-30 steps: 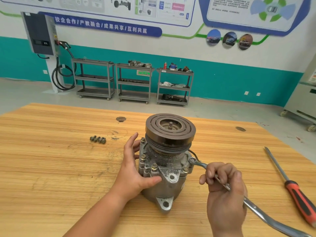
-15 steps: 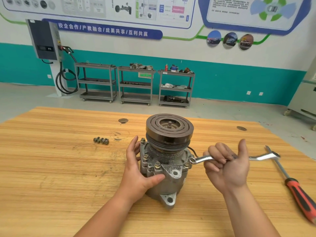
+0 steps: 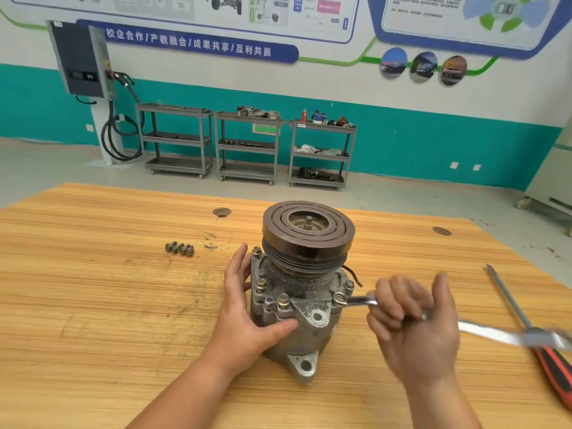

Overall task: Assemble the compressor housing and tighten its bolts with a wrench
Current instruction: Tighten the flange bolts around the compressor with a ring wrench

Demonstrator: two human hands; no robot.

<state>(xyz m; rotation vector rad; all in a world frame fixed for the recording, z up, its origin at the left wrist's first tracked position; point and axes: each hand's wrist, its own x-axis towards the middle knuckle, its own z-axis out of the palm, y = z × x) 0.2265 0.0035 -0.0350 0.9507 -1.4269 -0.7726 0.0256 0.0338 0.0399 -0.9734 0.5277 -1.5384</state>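
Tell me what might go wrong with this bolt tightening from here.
The wrench sits on a bolt at the right edge of the compressor; if it slips, the right hand may hit the metal. The wrench's far end crosses the screwdriver and may knock it. The compressor stands on end, held only by the left hand, so a hard pull might tip it.

The compressor (image 3: 297, 305) is stood on the table (image 3: 93, 320); bolts (image 3: 179, 248) are laid behind-left, a wrench (image 3: 359, 301) at its right, a screwdriver (image 3: 510, 298) beyond.
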